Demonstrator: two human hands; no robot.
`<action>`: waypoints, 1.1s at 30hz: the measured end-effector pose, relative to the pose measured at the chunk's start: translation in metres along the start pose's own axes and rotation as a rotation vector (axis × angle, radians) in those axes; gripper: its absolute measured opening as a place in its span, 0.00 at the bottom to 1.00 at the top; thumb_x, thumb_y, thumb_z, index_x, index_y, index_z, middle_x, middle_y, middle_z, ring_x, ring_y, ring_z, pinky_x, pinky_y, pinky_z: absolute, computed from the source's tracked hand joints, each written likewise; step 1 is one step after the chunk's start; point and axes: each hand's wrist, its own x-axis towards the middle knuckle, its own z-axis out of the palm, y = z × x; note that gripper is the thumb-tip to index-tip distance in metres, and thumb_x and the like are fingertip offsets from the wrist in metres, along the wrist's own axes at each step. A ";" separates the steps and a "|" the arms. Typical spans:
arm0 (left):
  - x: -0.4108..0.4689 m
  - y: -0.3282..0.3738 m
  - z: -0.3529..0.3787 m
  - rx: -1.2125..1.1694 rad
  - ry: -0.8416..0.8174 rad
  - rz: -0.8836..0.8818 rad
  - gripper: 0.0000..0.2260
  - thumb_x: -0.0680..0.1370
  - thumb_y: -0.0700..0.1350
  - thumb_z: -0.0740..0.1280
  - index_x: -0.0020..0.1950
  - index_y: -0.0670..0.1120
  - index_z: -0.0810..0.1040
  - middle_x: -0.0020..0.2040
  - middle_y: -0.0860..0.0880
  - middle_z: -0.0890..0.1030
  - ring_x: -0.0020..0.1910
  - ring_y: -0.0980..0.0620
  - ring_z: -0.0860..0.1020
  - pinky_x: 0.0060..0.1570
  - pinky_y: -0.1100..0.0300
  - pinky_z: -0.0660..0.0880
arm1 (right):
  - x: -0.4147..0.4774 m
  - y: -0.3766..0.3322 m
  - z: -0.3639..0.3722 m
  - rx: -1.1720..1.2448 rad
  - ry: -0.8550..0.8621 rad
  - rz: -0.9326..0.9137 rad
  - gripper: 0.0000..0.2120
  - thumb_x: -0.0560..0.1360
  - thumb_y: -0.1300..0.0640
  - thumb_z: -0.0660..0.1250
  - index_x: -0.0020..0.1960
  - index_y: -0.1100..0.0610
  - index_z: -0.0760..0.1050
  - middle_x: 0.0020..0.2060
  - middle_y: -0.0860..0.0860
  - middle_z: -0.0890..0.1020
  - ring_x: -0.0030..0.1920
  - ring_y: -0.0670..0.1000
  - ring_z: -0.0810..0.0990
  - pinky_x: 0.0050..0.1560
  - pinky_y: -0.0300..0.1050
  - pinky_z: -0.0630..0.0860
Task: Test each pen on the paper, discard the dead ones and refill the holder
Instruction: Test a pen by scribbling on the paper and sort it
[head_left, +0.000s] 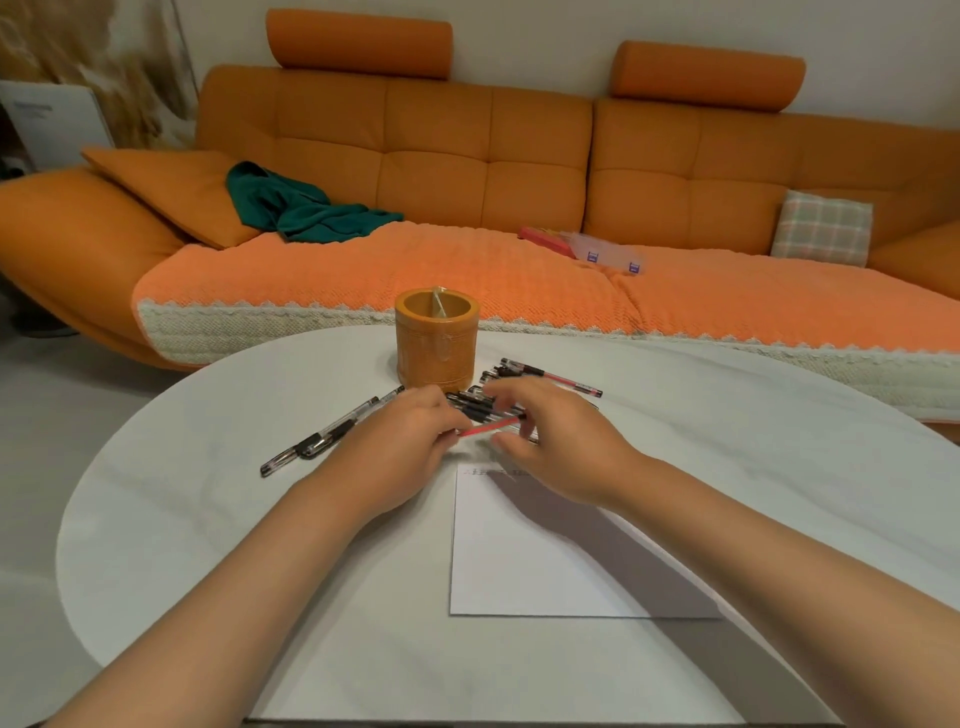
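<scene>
A red pen (491, 427) is held level between both hands just above the top edge of the white paper (540, 561). My left hand (400, 441) grips its left end and my right hand (550, 436) pinches its right end. Behind the hands lies a pile of several pens (524, 382), partly hidden by my fingers. Two black pens (324, 434) lie apart to the left. The round wooden holder (436, 340) stands upright beyond the pile, with one pale stick inside. Faint marks (498, 473) run along the paper's top edge.
The white round table (208, 519) carries everything; its edge curves close on the left and right. An orange sofa (467, 171) stands behind it, with a green cloth (301, 205), a plaid cushion (823, 228) and a clear plastic box (605, 252).
</scene>
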 end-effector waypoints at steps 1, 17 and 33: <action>0.001 0.004 0.004 -0.025 -0.007 0.034 0.11 0.82 0.45 0.64 0.63 0.52 0.81 0.49 0.55 0.73 0.51 0.56 0.71 0.49 0.56 0.72 | -0.002 0.002 -0.002 -0.008 -0.015 0.002 0.16 0.78 0.50 0.67 0.66 0.47 0.76 0.56 0.43 0.81 0.49 0.43 0.77 0.52 0.46 0.77; 0.011 0.028 0.028 0.100 0.052 -0.022 0.09 0.78 0.60 0.65 0.53 0.59 0.79 0.47 0.62 0.80 0.44 0.61 0.72 0.36 0.67 0.66 | -0.038 0.061 -0.015 0.014 0.023 0.081 0.07 0.79 0.56 0.65 0.53 0.48 0.80 0.47 0.43 0.82 0.48 0.46 0.77 0.52 0.48 0.76; 0.017 0.036 0.039 -0.314 0.071 -0.022 0.09 0.76 0.47 0.73 0.54 0.58 0.84 0.43 0.64 0.82 0.45 0.59 0.78 0.42 0.69 0.70 | -0.030 0.054 -0.010 -0.141 -0.094 -0.126 0.09 0.83 0.51 0.59 0.54 0.51 0.77 0.47 0.46 0.81 0.47 0.51 0.77 0.42 0.46 0.69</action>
